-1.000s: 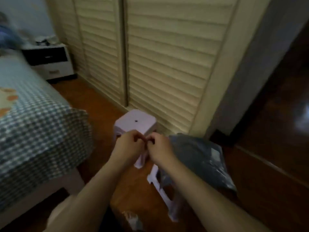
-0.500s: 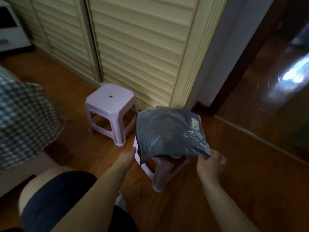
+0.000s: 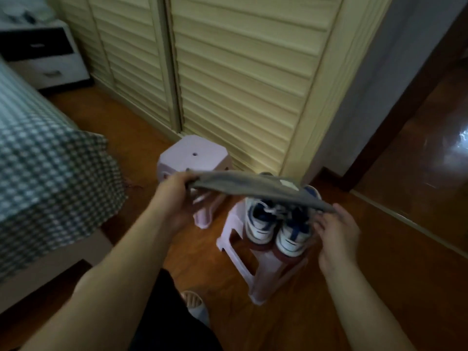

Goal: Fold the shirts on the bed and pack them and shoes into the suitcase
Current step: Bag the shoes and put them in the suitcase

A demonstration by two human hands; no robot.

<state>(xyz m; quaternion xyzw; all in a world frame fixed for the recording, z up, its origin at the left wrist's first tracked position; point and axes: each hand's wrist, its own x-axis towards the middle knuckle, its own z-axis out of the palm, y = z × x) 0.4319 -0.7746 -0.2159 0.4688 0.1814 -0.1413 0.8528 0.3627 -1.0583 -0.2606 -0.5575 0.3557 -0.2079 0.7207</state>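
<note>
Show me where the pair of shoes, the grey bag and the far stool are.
pair of shoes [image 3: 274, 224], head view, toe area.
grey bag [image 3: 253, 188], head view, middle of its upper face.
far stool [image 3: 193, 158], head view, seat top.

No text, brand or number can be read; the white label [image 3: 287, 184] on the grey bag [image 3: 253, 188] above the shoes [image 3: 276, 224] is blurred

Grey bag [image 3: 255, 187] over shoes [image 3: 276, 224] — stool-top
</note>
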